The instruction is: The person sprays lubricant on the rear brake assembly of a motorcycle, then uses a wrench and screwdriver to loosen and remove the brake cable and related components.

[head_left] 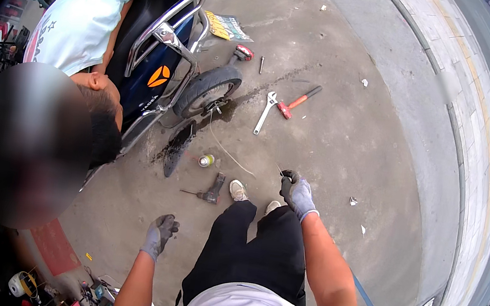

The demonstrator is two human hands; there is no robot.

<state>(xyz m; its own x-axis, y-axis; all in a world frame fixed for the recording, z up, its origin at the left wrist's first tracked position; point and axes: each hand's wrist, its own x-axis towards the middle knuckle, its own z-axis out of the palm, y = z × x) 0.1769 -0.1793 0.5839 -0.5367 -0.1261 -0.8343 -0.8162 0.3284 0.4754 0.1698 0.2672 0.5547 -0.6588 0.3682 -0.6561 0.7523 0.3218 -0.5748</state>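
Note:
My right hand, in a grey work glove with dark fingertips, is raised in front of my right knee. Its fingers pinch a thin wire-like strand; how far the strand runs is too fine to follow. My left hand, gloved alike, hangs left of my legs with its fingers curled and nothing visible in them. Ahead of me is a dark blue electric scooter with its rear wheel near the ground. From the wheel's hub a pale cable curves across the ground toward my feet.
A cordless drill and a spray can lie by my left shoe. Farther off are an adjustable wrench, a red-headed hammer, a socket and a red-black power tool. Another person leans over the scooter at left.

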